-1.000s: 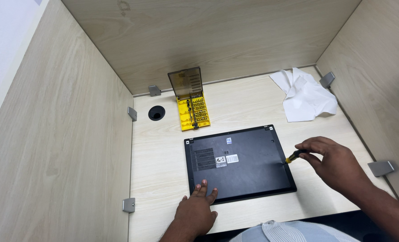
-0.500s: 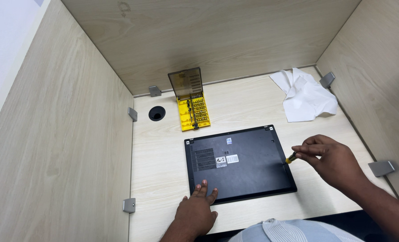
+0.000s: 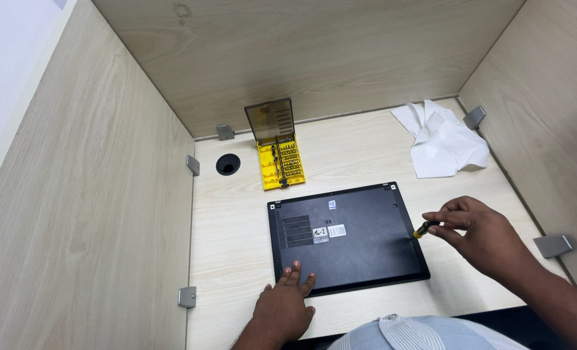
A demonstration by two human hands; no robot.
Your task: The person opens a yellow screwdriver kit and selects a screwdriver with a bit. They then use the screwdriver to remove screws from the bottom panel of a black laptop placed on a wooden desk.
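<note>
Laptop [image 3: 347,236] bottom-up on desk [image 3: 236,214], long axis 9 to 3. Right hand [image 3: 483,233] at its 3 o'clock edge — fingers clamped on screwdriver [image 3: 426,228], tip toward 9. Left hand [image 3: 285,308] flat, fingers apart, pressing 7 o'clock corner.

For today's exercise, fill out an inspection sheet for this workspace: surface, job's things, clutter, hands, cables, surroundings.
Surface: pale wood-grain desk, round cable hole.
Job's things: black laptop lying base up; small yellow-and-black screwdriver at its right edge; open yellow bit case behind.
Clutter: crumpled white cloth.
Hands: left hand pressing the laptop's front edge; right hand gripping the screwdriver.
Cables: nothing seen.
Surroundings: wood-grain partition walls, grey metal brackets.
</note>
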